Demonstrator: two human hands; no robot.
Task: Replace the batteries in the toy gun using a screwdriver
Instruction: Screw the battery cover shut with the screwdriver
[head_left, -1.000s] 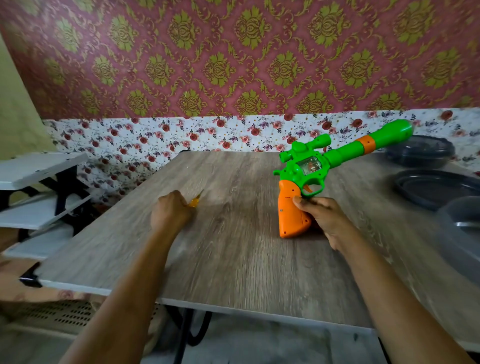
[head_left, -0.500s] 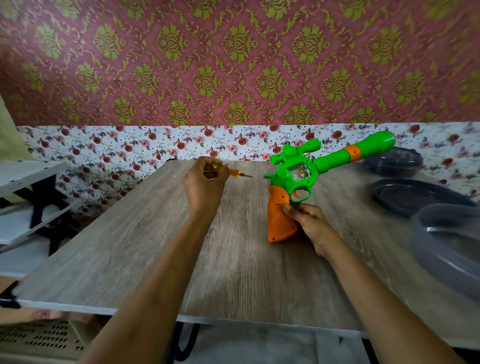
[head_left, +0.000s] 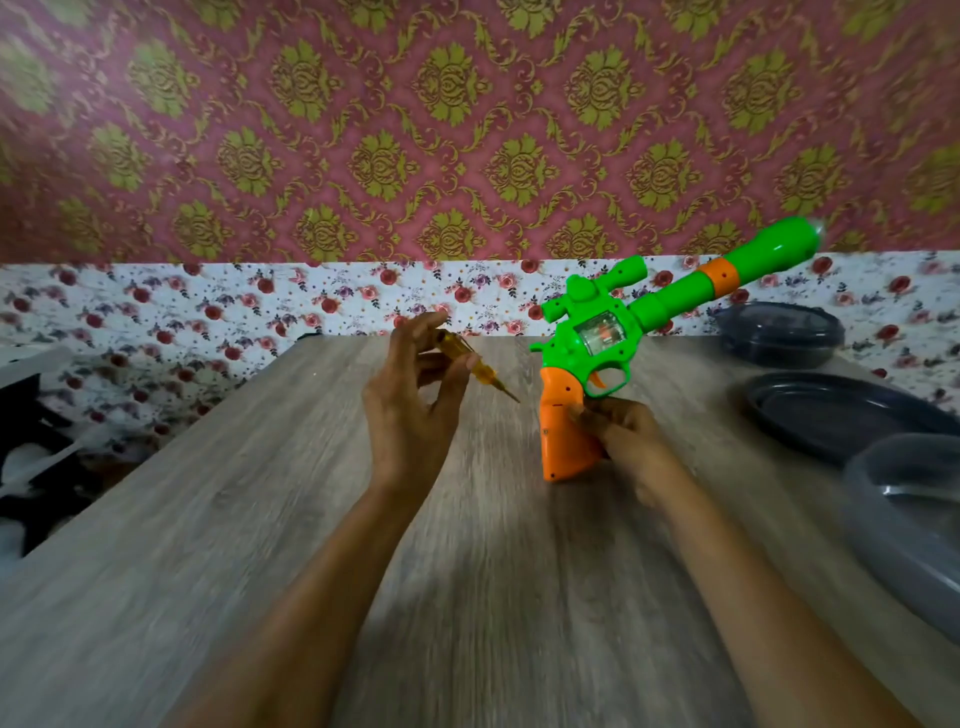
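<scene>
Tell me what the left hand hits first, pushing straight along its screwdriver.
Likely the orange grip of the toy gun, held by the right hand; the screwdriver in the left hand aims at it, though depth is unclear.

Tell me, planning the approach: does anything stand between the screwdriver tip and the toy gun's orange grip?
Nothing visible. The amber-handled screwdriver pinched in the left hand points across an open gap at the orange grip of the green plastic toy gun; the right hand holds its other side.
</scene>
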